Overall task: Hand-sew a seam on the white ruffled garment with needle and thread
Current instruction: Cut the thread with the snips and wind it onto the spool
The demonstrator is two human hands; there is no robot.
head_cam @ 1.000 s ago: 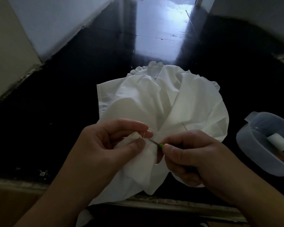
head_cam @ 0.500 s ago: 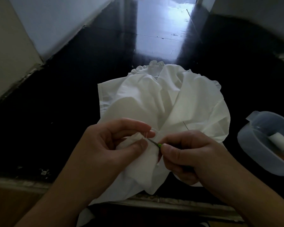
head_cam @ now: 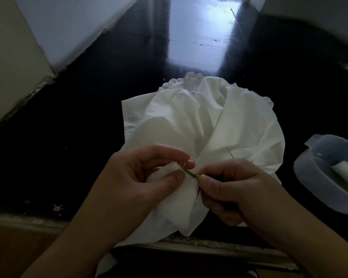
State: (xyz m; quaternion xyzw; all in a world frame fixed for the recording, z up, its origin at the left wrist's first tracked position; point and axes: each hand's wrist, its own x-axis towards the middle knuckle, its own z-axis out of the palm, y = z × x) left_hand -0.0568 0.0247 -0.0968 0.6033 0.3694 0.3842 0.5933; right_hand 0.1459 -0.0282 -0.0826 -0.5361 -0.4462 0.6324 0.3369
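Nearest the camera, both bare forearms rose from the lower corners and converged over the front edge of the glossy black table (head_cam: 88,157). The left hand (head_cam: 137,183) lay palm partly turned inward, its fingers curled: the thumb pressed from below and the index finger arched over the top, pinching a small bunched fold of the white ruffled cotton garment (head_cam: 219,125). The right hand (head_cam: 235,189) faced it, knuckles up, with thumb and index finger closed narrowly on the end of a thin metal needle with a green head (head_cam: 191,174); the other fingers were folded under the palm. The needle pointed leftward, and its tip met the cloth at the left thumb. A fine pale thread (head_cam: 184,164) rose just beside that spot, too faint to trace far. A second thin dark sliver stuck out above the right hand's knuckles; what it was could not be told.

Beyond the hands, the garment spread crumpled on the table, its lower part hanging over the near edge and its frilled trim at the far side. To the right, well apart from the cloth, stood a translucent bluish plastic container (head_cam: 317,177) holding a white spool (head_cam: 345,170).
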